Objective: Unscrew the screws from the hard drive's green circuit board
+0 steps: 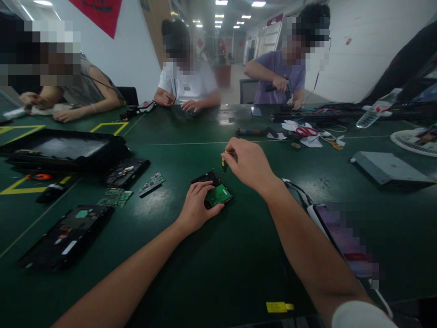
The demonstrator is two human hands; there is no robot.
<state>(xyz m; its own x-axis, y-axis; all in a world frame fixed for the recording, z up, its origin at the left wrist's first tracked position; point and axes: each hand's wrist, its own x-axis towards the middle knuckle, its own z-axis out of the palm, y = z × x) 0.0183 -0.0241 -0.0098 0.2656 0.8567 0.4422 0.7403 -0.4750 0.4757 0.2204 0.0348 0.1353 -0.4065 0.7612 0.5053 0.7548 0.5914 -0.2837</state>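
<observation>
Yellow tag [278, 307] lies nearer than both hands. Left hand [194, 208] holds a black drive [212, 176], green board [220, 195] seemingly still on; right hand [251, 165] pinches a yellow tool [223, 162]. Loose boards [152, 183] lie left of both.

Found no readable text. Saw blurred dark marks [96, 6] on the red banner [107, 20] between ten and eleven o'clock. Saw illegible white labels [69, 247] on the green circuit board [218, 197] at six and the black casing [56, 243] at eight.

left hand [193, 208] holding black-green drive [219, 195] | right hand [251, 166] pinching yellow-black tool [224, 164]
</observation>
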